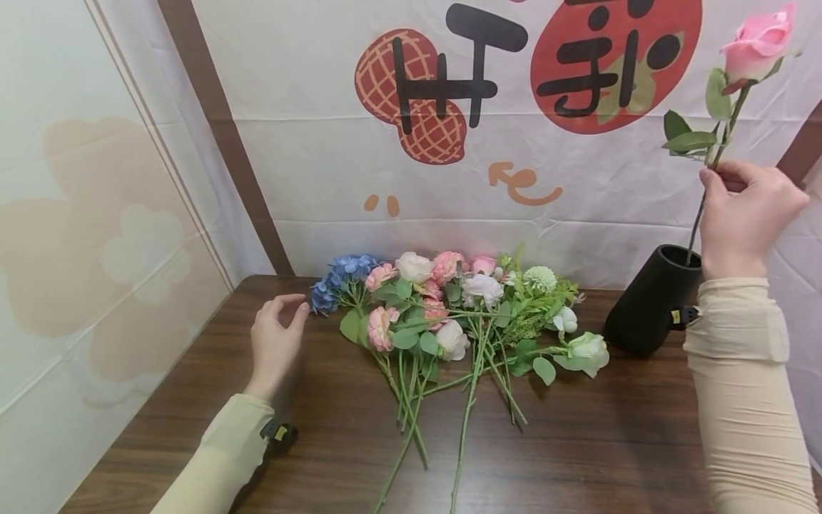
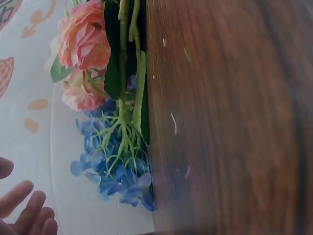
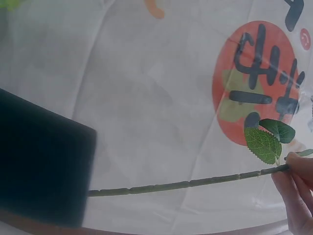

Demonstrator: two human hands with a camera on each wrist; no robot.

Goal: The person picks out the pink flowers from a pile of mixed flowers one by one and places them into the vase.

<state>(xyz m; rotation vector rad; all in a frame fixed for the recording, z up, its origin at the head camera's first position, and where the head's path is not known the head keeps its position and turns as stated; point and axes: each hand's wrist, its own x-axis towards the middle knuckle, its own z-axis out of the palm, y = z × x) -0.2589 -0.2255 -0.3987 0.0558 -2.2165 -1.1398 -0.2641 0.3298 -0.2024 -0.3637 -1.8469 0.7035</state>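
My right hand (image 1: 748, 214) pinches the stem of a pink rose (image 1: 758, 46) between thumb and fingers, just below its leaves (image 3: 264, 144). The rose stands upright, and its lower stem (image 3: 181, 185) goes down into the mouth of a black vase (image 1: 645, 307). The vase leans to the right beside my sleeve. My left hand (image 1: 277, 343) is over the left part of the table, its fingers loosely bent with nothing between them. Nearest to it are blue hydrangea blooms (image 1: 343, 278), whose branching green stems (image 2: 122, 132) show in the left wrist view.
A heap of artificial flowers lies mid-table: pink blooms (image 1: 382, 328), a white rose (image 1: 452, 339), a pale green rose (image 1: 586, 353) and several bare stems (image 1: 472, 407) reaching toward the front edge. Behind the brown wooden table (image 1: 334, 442) hangs a printed cloth (image 1: 295, 143).
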